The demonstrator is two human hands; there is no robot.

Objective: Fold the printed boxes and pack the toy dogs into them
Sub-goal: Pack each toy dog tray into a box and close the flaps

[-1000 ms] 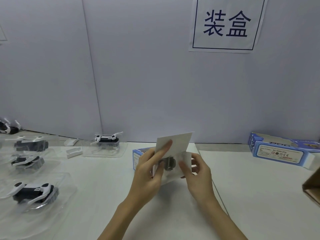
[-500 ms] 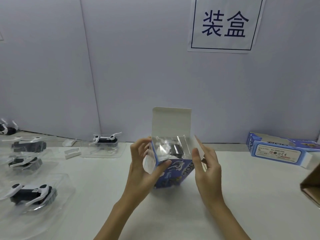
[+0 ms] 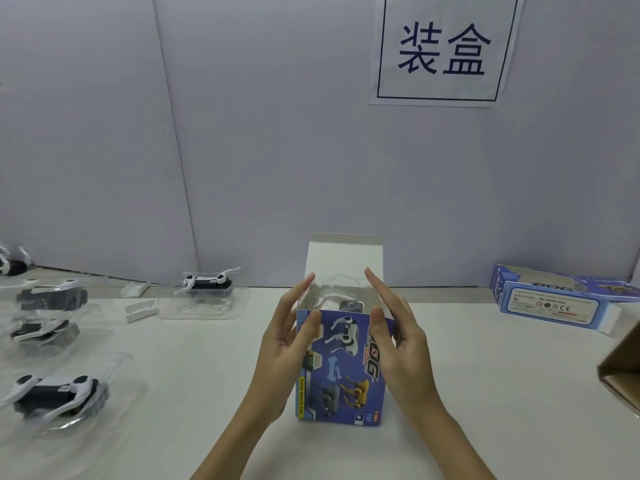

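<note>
White bench [image 3: 485, 393] under a grey wall. Stood upright now, where a second earlier lay tilted in hand: blue printed cardboard box [image 3: 341, 372], white top flap [image 3: 344, 258] raised behind the clear-packed toy dog [image 3: 341, 301]. Flanked by left hand [image 3: 284, 344] and right hand [image 3: 401, 341], fingers straight, thumbs touching the box front. Judged ready for closing.

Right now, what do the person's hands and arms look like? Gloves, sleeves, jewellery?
Both are bare: the left hand and right hand wear no gloves, rings or watch, and both forearms show no sleeves as far as the bottom edge. Slender fingers, short plain nails.
</note>
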